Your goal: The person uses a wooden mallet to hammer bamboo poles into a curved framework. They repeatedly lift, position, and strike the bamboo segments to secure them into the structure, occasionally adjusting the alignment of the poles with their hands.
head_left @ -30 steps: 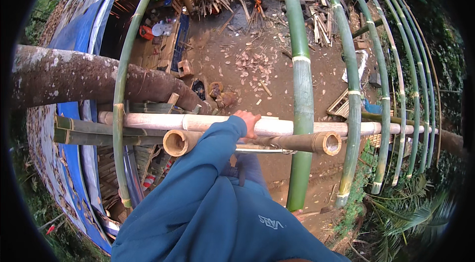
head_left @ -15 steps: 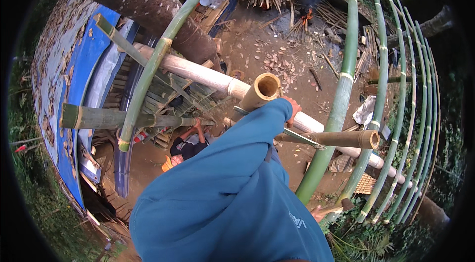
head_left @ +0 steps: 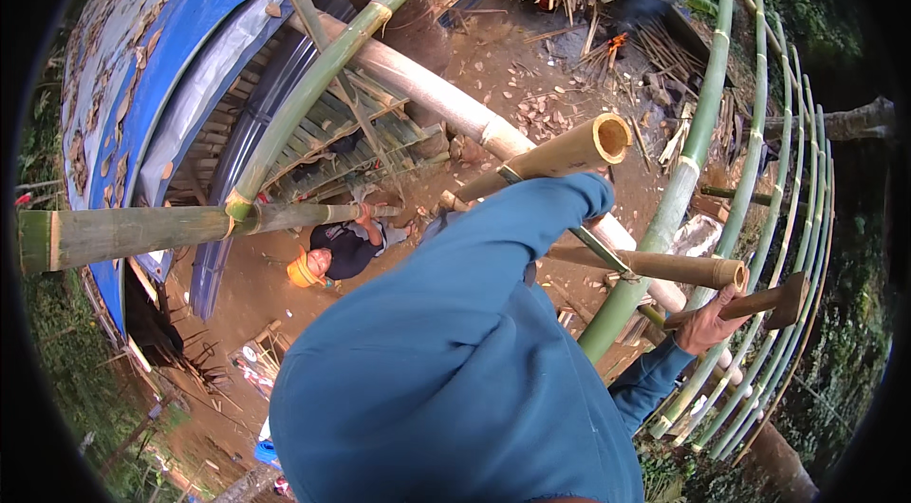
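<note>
My right hand [head_left: 705, 325] is closed round the wooden handle of a hatchet [head_left: 787, 302], whose broad dark head points right. The hatchet is just below the open end of a brown bamboo crosspiece [head_left: 693, 268]. My left arm, in a blue sleeve [head_left: 560, 209], stretches to a thick upright bamboo post [head_left: 569, 154] with a hollow cut top. The left hand itself is hidden behind the sleeve's end, so its grip does not show. Split bamboo strips [head_left: 600, 247] run between post and crosspiece. A pale bamboo beam [head_left: 432, 95] passes behind them.
Long green bamboo poles [head_left: 697, 157] curve down the right side. Far below on the ground, a person in an orange hat [head_left: 306, 268] grips a green bamboo pole [head_left: 142, 235] jutting left. A blue tarpaulin roof [head_left: 204, 5] lies at left; a small fire [head_left: 619, 40] burns beyond.
My right hand has risen with the hatchet from low beside my body to the crosspiece's end. The view has shifted; the left hand's fingers, visible before at the post, are now covered.
</note>
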Demonstrator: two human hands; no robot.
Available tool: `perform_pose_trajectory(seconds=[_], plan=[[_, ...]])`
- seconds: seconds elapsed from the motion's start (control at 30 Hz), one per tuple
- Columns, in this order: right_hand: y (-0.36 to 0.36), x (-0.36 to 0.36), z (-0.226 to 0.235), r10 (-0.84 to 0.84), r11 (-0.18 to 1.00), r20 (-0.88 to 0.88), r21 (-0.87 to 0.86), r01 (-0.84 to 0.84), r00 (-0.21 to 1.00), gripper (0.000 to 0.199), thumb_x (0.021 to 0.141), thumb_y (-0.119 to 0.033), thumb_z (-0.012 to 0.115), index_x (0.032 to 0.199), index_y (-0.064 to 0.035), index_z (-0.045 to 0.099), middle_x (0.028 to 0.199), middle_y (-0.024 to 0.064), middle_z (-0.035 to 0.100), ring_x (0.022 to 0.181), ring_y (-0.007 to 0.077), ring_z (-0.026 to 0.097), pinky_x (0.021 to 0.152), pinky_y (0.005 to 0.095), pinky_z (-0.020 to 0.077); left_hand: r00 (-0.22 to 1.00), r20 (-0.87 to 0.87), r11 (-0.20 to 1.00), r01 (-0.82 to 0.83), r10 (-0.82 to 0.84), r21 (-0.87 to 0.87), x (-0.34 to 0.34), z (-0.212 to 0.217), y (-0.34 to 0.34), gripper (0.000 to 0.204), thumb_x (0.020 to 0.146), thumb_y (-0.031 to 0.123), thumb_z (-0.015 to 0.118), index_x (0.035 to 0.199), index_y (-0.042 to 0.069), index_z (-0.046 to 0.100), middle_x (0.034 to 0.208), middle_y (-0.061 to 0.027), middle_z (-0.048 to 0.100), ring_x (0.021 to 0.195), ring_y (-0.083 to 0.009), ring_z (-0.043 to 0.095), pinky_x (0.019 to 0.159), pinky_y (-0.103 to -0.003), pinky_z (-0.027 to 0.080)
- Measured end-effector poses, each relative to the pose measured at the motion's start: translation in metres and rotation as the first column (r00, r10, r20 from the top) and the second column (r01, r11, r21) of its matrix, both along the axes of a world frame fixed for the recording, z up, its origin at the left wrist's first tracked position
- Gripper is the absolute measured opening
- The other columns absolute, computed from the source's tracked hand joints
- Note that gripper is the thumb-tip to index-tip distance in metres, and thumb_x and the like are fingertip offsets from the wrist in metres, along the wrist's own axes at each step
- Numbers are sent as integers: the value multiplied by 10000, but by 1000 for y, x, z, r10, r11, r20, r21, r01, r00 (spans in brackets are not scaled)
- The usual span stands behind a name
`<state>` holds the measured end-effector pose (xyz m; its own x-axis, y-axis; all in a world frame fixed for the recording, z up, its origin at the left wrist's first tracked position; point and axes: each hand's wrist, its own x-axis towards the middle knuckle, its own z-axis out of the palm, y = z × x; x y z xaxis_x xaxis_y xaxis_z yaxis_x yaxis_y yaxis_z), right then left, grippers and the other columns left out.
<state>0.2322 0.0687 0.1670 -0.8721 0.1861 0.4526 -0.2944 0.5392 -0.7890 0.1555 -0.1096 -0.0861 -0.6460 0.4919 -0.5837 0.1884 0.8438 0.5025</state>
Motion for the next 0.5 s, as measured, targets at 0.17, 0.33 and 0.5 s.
perform_pose_trajectory(seconds=[0.17,0.33,0.5], plan=[[10,0,-13,-159,987,35,15,159,987,421,938,-253,610,1186,60,474,1078,141,559,963,199,533,880,335,436,809,-99,584,-327,579,743,70,152,-43,456,856,285,636,1253,82,537,1227,-174,573,1140,-350,542,1007,-475,391],[16,0,-24,-157,987,-23,26,157,987,388,941,-253,608,1151,47,481,1004,115,548,908,184,523,821,324,449,752,151,310,-433,641,846,211,239,-124,270,839,194,681,1072,59,661,978,-114,687,786,-212,684,747,-338,533],[6,1,-20,-246,966,-21,-80,244,969,426,926,-135,613,1254,49,411,1091,137,526,943,198,532,836,335,463,-349,320,-474,-660,881,583,353,137,-165,244,874,215,675,1021,37,597,883,-70,631,689,-110,615,544,-235,517]])
